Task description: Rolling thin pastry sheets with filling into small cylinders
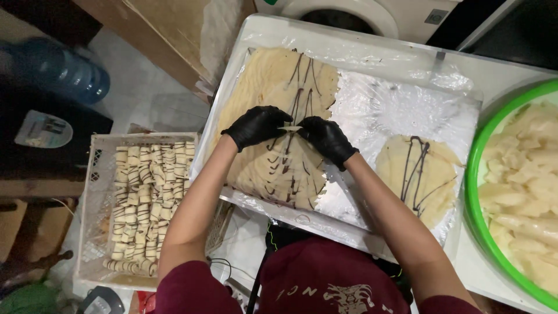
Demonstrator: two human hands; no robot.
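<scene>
- Black gloves cover both our hands: the left hand [256, 125] and right hand [327, 138] meet over the middle of the tray [256, 35], fingertips pinched together on one thin pale strip [290, 128] lifted just above the big dough sheet [279, 128].
- We judge the strip could tear if the two hands pull apart, since it looks thin and soft.
- The chocolate lines [299, 87] may smear onto the gloves and then onto clean dough.
- The clear film [395, 107] under the sheet could wrinkle and drag neighbouring strips out of line.
- The smaller dough sheet [415, 177] lies at the tray's right edge, near the green bowl [474, 174]; a swinging elbow might brush it.
- The crate of rolls [136, 203] sits lower, off the tray's left edge, so a dropped strip may miss it.
</scene>
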